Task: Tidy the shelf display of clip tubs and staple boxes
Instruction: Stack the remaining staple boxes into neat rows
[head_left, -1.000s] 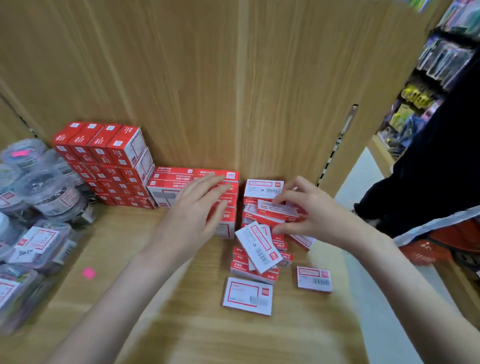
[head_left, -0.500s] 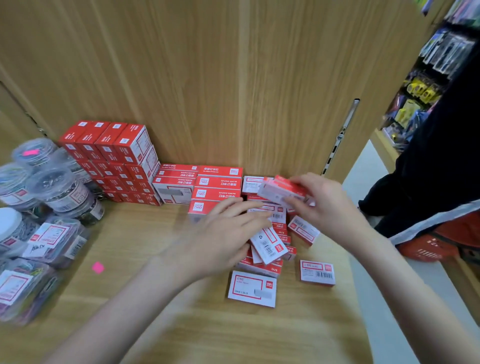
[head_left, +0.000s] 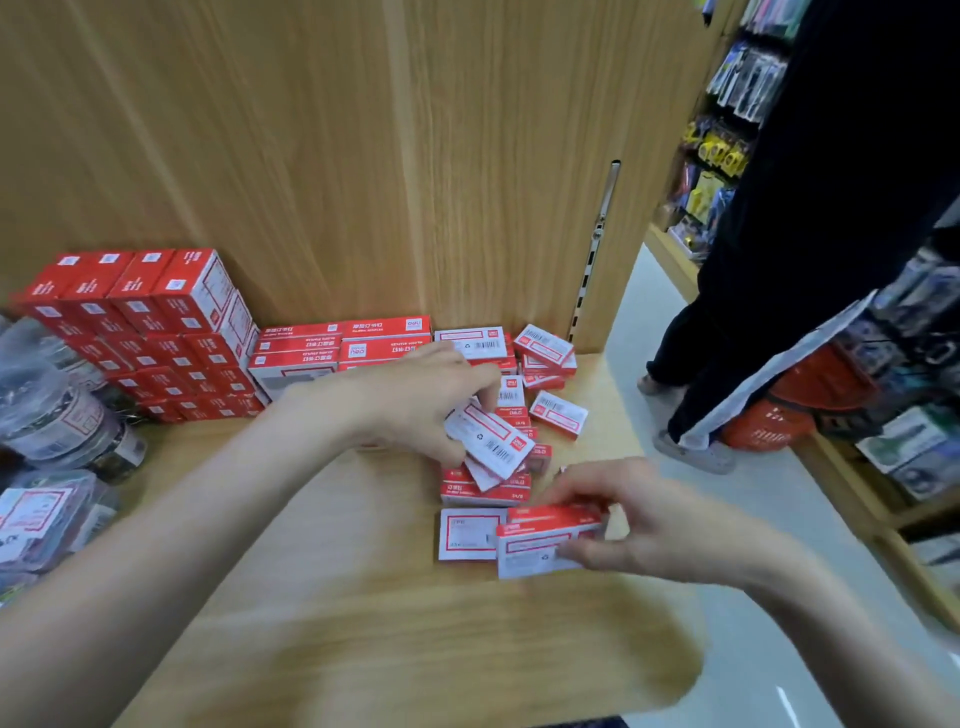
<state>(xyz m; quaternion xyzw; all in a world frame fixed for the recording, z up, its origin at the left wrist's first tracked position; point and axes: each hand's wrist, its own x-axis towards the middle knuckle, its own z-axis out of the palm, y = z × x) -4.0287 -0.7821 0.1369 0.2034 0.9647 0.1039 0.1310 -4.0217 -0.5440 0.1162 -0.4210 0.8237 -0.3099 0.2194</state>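
- Gripping a small staple box (head_left: 545, 540) in the right hand (head_left: 644, 525), low on the wooden shelf (head_left: 363, 623); long axis running roughly left to right, white labelled face toward the camera, red edge on top.
- Curling fingers over the box's top right end, thumb (head_left: 587, 551) pressing its lower edge; box projecting to the left of the palm.
- Lying just beside the held box, touching its left end: a flat white-faced box (head_left: 467, 535), label up.
- Pinching a tilted white-and-red box (head_left: 491, 441) with the left hand (head_left: 415, 395), atop the loose pile (head_left: 498, 467); long axis slanting from upper left to lower right, barcode at the lower right end.
- Protruding to the right of the left fingers and below them: most of that box.
- Resting against the wood-grain back panel (head_left: 363, 156): a neat red stack (head_left: 156, 332) at left, flatter red cartons (head_left: 337, 348) at centre, jumbled small boxes (head_left: 545, 348) at right.
- Standing at the far left: clear round plastic clip tubs (head_left: 57, 410), contents dark and blurred.
- Showing cardboard, rectangular, glossy red and white printing throughout; lettering too blurred to read.
- Standing in the aisle at right: a person in dark clothing (head_left: 805, 208), a red basket (head_left: 774, 421) near the feet.
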